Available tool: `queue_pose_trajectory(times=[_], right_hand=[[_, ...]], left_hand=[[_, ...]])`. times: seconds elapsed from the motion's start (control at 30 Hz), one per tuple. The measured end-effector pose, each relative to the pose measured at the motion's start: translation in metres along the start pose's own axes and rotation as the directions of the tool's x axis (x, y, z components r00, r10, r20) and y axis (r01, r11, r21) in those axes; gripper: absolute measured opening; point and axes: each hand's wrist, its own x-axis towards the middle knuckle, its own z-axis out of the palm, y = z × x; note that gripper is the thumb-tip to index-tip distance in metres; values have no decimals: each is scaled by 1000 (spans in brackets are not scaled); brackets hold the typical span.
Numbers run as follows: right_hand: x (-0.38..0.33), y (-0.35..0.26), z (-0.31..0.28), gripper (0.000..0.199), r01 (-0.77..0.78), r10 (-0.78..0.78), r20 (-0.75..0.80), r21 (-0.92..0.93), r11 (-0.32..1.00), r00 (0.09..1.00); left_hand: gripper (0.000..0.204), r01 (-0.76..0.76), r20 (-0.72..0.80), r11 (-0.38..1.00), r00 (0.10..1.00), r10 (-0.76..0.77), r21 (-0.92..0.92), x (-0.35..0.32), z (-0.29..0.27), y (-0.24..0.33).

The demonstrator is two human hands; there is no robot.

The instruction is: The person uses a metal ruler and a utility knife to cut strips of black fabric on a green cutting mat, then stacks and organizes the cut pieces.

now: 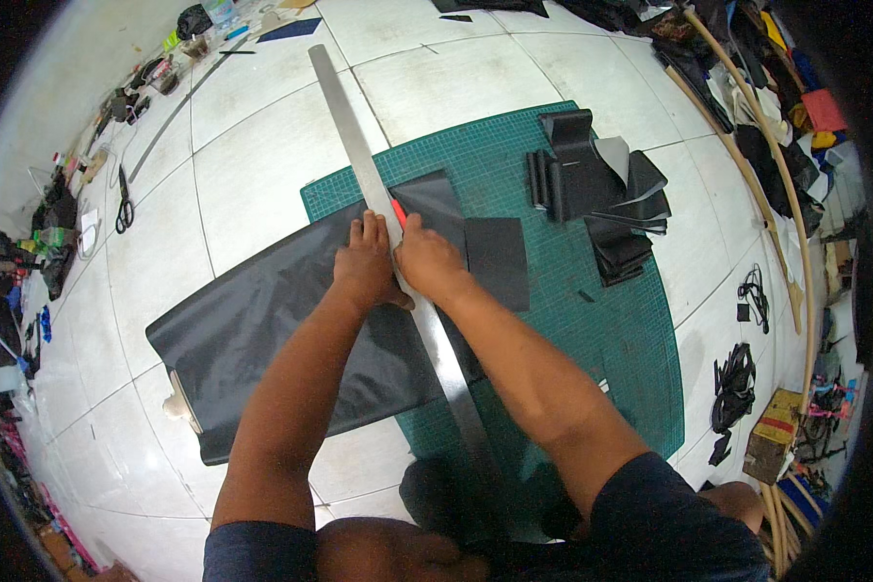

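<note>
A long metal straightedge (pixel 338 107) crosses a black sheet of material (pixel 281 310), running from the far side toward me. My left hand (pixel 364 267) presses down along its left edge, fingers stretched out over metal and sheet, thumb on the ruler nearer me. Just right of the straightedge, my right hand (pixel 433 262) grips a red-handled cutter (pixel 398 210); the blade is not visible. Beneath the sheet's right part lies a green cutting mat (pixel 572 359). A smaller black piece (pixel 498 262) rests on the mat to the right of my right hand.
Stacked black cut pieces (pixel 592 184) sit on the mat's far right. Scissors (pixel 124 202) lie on the tiled floor at left. Black straps (pixel 734 388) and a yellow-red box (pixel 774 435) are at right, near long curved poles (pixel 781 155). A pale roll end (pixel 177 405) shows at the sheet's left.
</note>
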Motion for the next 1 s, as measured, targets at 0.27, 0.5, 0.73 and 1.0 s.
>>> queue_pose_trajectory(times=[0.27,0.5,0.73,1.0], right_hand=[[-17,2,0,31,77,-77,6,-19,997,997],[-148,47,10,40,-170,163,245,5,985,956],[-293,96,25,34,-357,343,419,-49,933,840],[-302,106,-21,36,-306,308,415,-74,949,856]], left_hand=[[150,-5,-39,999,999,6,33,10,14,-8],[154,32,-14,999,999,-32,-33,-2,-2,2],[153,16,-51,997,999,-20,-78,1,4,-3],[158,27,-57,997,998,-32,-76,7,7,-4]])
